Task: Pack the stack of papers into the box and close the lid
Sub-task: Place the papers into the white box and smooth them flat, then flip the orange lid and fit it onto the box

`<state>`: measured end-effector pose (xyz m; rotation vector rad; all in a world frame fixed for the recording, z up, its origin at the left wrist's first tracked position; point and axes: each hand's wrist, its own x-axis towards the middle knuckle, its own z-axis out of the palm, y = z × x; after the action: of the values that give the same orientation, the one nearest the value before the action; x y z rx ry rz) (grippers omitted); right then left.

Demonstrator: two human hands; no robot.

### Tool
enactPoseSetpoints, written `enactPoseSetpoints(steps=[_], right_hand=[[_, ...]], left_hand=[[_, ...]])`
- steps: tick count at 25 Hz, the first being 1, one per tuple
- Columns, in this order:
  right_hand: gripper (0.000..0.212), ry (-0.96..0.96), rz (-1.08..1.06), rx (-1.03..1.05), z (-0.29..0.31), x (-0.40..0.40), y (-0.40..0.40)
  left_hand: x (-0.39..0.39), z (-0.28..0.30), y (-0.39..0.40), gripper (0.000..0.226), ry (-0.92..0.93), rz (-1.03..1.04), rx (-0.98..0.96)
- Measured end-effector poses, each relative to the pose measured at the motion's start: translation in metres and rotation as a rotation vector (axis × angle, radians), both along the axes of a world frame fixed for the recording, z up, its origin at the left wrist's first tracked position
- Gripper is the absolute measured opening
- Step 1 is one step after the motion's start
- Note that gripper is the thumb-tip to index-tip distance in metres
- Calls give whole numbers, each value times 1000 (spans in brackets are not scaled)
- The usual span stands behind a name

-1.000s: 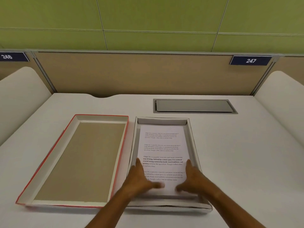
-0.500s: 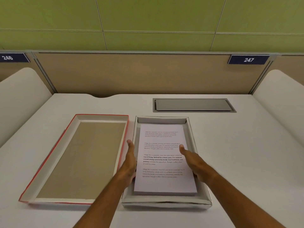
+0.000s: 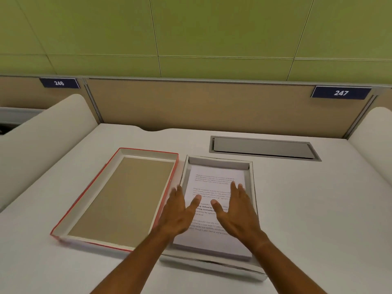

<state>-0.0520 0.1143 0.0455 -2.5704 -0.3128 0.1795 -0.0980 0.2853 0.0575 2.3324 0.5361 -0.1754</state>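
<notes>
A stack of printed white papers (image 3: 214, 181) lies flat inside the shallow white box (image 3: 218, 161) at the middle of the desk. The red-edged lid (image 3: 118, 198) lies upside down to the left of the box, its brown inside facing up. My left hand (image 3: 179, 211) is spread, palm down, over the box's left wall and the papers' left edge. My right hand (image 3: 236, 211) is spread over the right half of the papers. Both hold nothing. The hands hide the middle of the page.
A grey cable hatch (image 3: 263, 147) is set into the desk behind the box. A beige partition (image 3: 212, 105) closes the back, and white curved dividers (image 3: 42, 128) rise on both sides. The white desk (image 3: 318, 209) stretches to the right of the box.
Both hands slid from the near end of the papers up to the middle, first to the stack's sides, now flat with thumbs toward each other. The view shifted slightly.
</notes>
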Motion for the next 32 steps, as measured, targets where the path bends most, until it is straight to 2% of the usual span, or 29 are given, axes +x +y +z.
enactPoseSetpoints(steps=[3,5,8,11,18,21,23,25,29,32], right_hand=[[100,-136,103,-68,-7,-3,5],[103,-206,159,-122,-10,-3,8],[107,-252,220,-207,-11,-3,15],[106,-262,221,-221,-11,-7,23],[103,-261,154,-241,-10,-8,50],[103,-247,90,-242,-13,-10,62],[104,-229,58,-249,-15,-11,70],[104,-217,23,-239,-17,-13,76],[100,-201,-32,-212,-11,-11,90],[91,-171,-33,-98,0,-8,101]], left_hand=[[-8,-7,8,95,-60,-81,319],[-13,-8,15,98,-75,-93,460],[-20,-6,24,98,-84,-107,574],[-25,-8,36,94,-76,-110,605],[-12,-24,67,76,-7,-117,550],[-2,-35,80,47,-25,-110,500],[2,-39,88,23,-44,-77,405],[5,-39,96,9,-41,-30,296],[13,-13,111,5,-94,31,212],[18,27,130,9,-290,149,102]])
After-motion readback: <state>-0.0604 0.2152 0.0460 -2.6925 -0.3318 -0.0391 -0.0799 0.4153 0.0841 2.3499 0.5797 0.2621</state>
